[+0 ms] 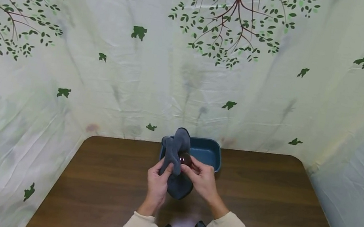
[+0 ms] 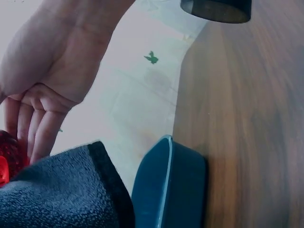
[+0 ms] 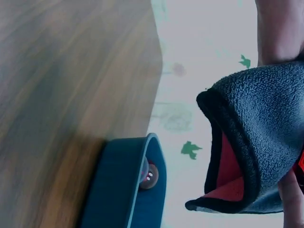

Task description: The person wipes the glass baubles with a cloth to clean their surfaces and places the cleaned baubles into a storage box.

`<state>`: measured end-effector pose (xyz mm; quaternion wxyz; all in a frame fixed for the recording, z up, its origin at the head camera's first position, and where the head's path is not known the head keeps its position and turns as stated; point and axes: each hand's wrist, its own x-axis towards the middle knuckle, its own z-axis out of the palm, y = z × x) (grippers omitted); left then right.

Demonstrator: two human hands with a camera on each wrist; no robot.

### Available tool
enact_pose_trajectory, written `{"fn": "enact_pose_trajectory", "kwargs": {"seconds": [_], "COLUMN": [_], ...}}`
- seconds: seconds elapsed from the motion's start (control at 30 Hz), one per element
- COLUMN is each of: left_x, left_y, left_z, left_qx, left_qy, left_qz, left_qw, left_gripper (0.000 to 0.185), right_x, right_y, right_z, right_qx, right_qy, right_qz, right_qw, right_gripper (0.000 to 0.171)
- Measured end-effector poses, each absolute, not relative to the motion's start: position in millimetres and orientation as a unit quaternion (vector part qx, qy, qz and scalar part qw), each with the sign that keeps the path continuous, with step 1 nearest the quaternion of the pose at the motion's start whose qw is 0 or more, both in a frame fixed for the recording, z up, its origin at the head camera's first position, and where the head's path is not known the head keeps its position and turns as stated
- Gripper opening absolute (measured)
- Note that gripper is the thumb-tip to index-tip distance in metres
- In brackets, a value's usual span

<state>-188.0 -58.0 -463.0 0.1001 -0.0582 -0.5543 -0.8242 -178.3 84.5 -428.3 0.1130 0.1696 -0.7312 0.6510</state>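
1. Cloth (image 1: 175, 160), dark grey and fleecy with a black hem, hangs between the two hands above the table, its upper end flopping over and away from the person and its lower end drooping below the palms.
2. A small red, shiny object (image 1: 184, 158) sits against the cloth at the fingertips; what it is cannot be told. The right wrist view shows red inside the cloth's fold.
3. The left hand (image 1: 157, 183) grips the cloth from its own side, thumb up along the fabric and fingers curled round behind it.
4. The right hand (image 1: 202, 179) pinches the cloth and the red object from the opposite side, fingers bent in toward the left hand.
5. Just beyond the hands stands a dark blue plastic tub (image 1: 209, 152), with a small round thing (image 3: 151, 175) resting inside its rim.
6. Below the hands lies the brown wooden table (image 1: 261, 199), and behind it hangs a pale curtain (image 1: 104, 56) printed with green leaves and branches.
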Motion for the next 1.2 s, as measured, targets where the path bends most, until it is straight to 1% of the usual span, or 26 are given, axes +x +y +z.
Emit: {"fn": "enact_pose_trajectory", "kwargs": {"seconds": [0.1,0.2,0.33,0.43,0.5,0.67,0.77,0.83,0.93,1.0,1.07,1.2], "left_x": [-188.4,-188.8,-190.2,-190.6,-190.1,-186.4,-184.9,-184.0,-183.7,-183.8,-184.0,-184.1], "left_y": [-56.6,-54.8,-56.1,-58.5,-59.2,-55.5,-52.9,-52.7,-54.3,-56.0,-57.4,-58.6], "left_z": [-462.0,-462.0,-463.5,-465.8,-466.9,-466.8,-468.0,-469.6,-471.8,-472.4,-472.2,-470.4], "left_qx": [-0.035,-0.016,-0.020,-0.028,-0.034,-0.061,-0.055,-0.036,-0.011,-0.004,-0.001,0.005], "left_qy": [-0.541,-0.525,-0.523,-0.535,-0.542,-0.547,-0.538,-0.525,-0.495,-0.478,-0.468,-0.473], "left_qz": [-0.835,-0.847,-0.850,-0.843,-0.838,-0.832,-0.838,-0.847,-0.867,-0.877,-0.882,-0.880], "left_qw": [0.096,0.079,0.061,0.050,0.049,0.069,0.074,0.074,0.064,0.054,0.044,0.032], "left_gripper": [0.032,0.032,0.031,0.026,0.025,0.036,0.038,0.035,0.027,0.023,0.021,0.023], "right_x": [-179.0,-180.4,-182.5,-182.1,-184.4,-188.3,-187.8,-188.9,-192.5,-195.9,-199.7,-207.2], "right_y": [87.5,91.7,93.4,91.9,89.3,82.1,83.7,88.6,98.6,104.8,109.5,114.3], "right_z": [-431.5,-434.9,-439.4,-443.6,-451.8,-468.7,-467.6,-465.2,-459.9,-456.0,-452.1,-448.5], "right_qx": [0.211,0.256,0.278,0.252,0.221,0.117,0.097,0.120,0.181,0.222,0.260,0.345], "right_qy": [-0.736,-0.734,-0.741,-0.752,-0.751,-0.757,-0.775,-0.790,-0.813,-0.824,-0.833,-0.828], "right_qz": [0.629,0.606,0.581,0.578,0.593,0.613,0.599,0.585,0.549,0.520,0.485,0.414], "right_qw": [0.139,0.167,0.190,0.193,0.187,0.194,0.179,0.139,0.068,0.048,0.064,0.155], "right_gripper": [0.048,0.058,0.059,0.056,0.052,0.036,0.031,0.034,0.046,0.055,0.063,0.071]}}
